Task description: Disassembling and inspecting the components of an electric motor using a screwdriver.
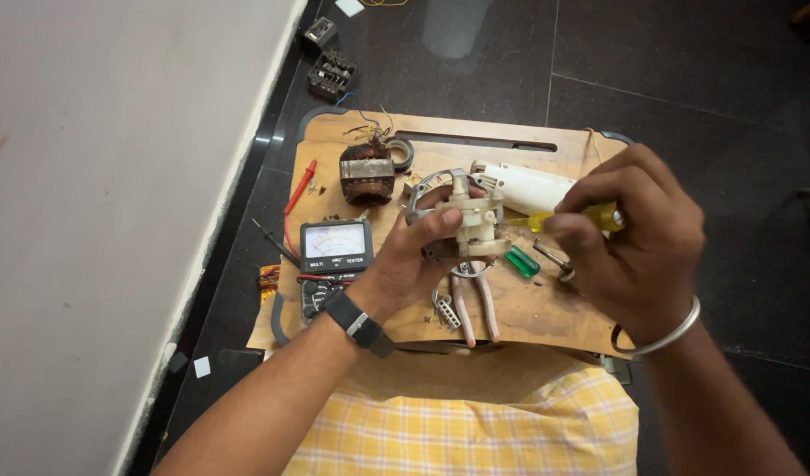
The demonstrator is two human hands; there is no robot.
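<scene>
My left hand point(411, 256) grips a small cream-coloured plastic pump body point(474, 220) with a metal bracket, holding it up over a wooden board point(546, 304). My right hand point(630, 234) is closed around a screwdriver with a yellow handle point(599, 214); its tip points left into the pump body. A watch sits on my left wrist and a metal bangle on my right. The screwdriver's shaft is mostly hidden by my fingers.
On the board lie a copper-wound motor stator point(366, 174), an analog multimeter point(335, 248) with red and black probes, pink-handled pliers point(475, 308), a green-handled tool point(521, 262) and a white cylinder point(528, 185). Black terminal blocks point(331, 75) sit on the dark floor; a pale wall stands left.
</scene>
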